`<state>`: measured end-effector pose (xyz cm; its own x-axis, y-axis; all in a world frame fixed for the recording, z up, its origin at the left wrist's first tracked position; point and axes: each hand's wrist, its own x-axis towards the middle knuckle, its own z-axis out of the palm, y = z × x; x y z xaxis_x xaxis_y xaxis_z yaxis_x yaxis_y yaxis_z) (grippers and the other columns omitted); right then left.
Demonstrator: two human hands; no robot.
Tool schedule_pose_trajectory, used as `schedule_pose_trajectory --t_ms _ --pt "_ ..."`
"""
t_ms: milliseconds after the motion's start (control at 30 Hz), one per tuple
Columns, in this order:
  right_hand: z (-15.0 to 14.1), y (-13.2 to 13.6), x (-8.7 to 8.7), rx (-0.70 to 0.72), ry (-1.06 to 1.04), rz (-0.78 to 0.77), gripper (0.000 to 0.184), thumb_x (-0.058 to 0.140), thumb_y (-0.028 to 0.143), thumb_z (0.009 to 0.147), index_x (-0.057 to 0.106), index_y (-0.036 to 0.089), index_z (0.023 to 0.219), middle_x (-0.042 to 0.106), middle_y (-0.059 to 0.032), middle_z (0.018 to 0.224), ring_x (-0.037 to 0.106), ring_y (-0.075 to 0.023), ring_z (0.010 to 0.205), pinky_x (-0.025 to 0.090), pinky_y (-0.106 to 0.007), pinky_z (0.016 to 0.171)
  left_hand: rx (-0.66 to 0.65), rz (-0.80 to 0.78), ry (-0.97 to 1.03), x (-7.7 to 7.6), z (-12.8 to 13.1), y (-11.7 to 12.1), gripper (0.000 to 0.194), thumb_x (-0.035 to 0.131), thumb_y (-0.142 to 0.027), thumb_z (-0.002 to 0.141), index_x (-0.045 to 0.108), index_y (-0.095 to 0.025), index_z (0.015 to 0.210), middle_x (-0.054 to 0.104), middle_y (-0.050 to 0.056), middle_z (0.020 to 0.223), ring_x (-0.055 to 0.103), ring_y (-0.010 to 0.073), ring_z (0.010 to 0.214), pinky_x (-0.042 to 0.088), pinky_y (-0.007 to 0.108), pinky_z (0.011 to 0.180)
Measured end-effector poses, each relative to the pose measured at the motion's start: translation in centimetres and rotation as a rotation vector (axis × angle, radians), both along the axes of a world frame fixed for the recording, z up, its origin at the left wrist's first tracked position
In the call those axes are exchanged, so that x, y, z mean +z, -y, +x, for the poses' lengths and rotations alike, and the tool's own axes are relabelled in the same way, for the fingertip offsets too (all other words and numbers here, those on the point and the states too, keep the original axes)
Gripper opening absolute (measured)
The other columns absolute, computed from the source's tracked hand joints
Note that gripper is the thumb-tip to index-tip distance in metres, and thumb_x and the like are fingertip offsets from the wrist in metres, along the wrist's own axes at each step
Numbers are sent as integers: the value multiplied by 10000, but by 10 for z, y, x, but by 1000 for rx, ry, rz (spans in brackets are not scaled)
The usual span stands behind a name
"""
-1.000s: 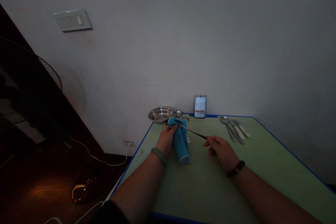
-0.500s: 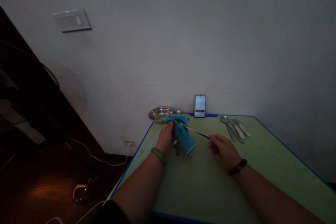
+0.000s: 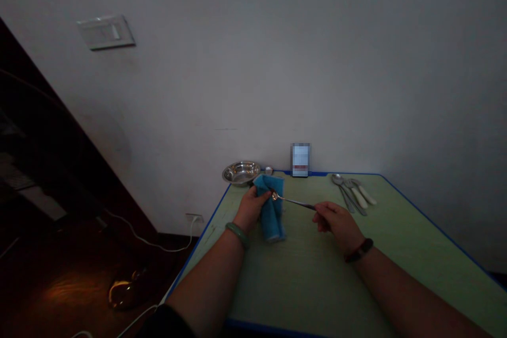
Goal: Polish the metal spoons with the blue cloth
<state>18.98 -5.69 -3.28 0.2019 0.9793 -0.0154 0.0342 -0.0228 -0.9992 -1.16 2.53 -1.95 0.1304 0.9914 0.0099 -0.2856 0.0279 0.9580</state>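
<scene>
Near the middle of the table (image 3: 301,285), the left hand (image 3: 250,210) clamps a blue cloth (image 3: 271,210), while the separate right hand (image 3: 338,224) pinches a spoon (image 3: 295,202) against it. More spoons (image 3: 351,194) lie by the far right corner.

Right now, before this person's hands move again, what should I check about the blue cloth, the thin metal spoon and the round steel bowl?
Left hand firmly holding the blue cloth: ok.
Right hand pinching the thin metal spoon by its handle: ok.
Spoon's small bowl actually touching the cloth: cannot tell; it sits right at the cloth's edge.
Spoon clean: cannot tell; the room is too dim.
Round steel bowl well apart from both hands: ok.
Pile of spoons with pale handles apart from the right hand: ok.
</scene>
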Motion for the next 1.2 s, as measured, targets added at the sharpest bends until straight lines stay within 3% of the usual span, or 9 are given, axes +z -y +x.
schedule_pose_trajectory --t_ms 300,433,567,733,900,1200 --pt "-2 1 1 6 -14 10 284 550 433 721 542 157 654 587 1 576 485 -77 436 372 -223 440 70 -26 40 -2 0 -3 241 672 -306 628 623 -158 812 644 9 635 585 148 597 468 283 612" --pt "1 -1 -2 -3 -54 27 290 555 446 716 540 160 668 586 4 580 490 -79 432 371 -222 435 19 -78 113 -4 1 -3 271 630 -368 668 594 -175 856 648 13 696 581 144 603 470 287 608" --pt "1 -2 -4 -3 -90 25 302 558 458 712 530 159 681 580 5 574 485 -78 419 358 -218 418 -111 -119 216 -2 2 1 239 558 -245 682 566 -196 917 643 2 763 584 139 620 476 286 613" --pt "-3 -1 -2 24 -60 -4 310 531 474 725 517 165 719 586 7 577 492 -80 420 368 -213 420 -200 -45 204 -2 2 5 486 543 -20 559 524 -211 1005 636 -15 802 599 136 684 480 288 680" --pt "-7 4 2 72 35 2 324 498 490 739 520 168 761 553 28 529 477 -78 409 377 -212 426 -205 -57 310 -1 4 5 472 670 -78 588 512 -214 1011 642 4 882 609 148 800 468 328 800" --pt "-11 3 -2 176 174 25 338 456 489 756 522 181 877 501 60 498 461 -87 420 371 -212 427 -122 -148 324 0 7 6 323 682 -130 612 586 -180 916 667 29 805 628 176 760 497 338 749"
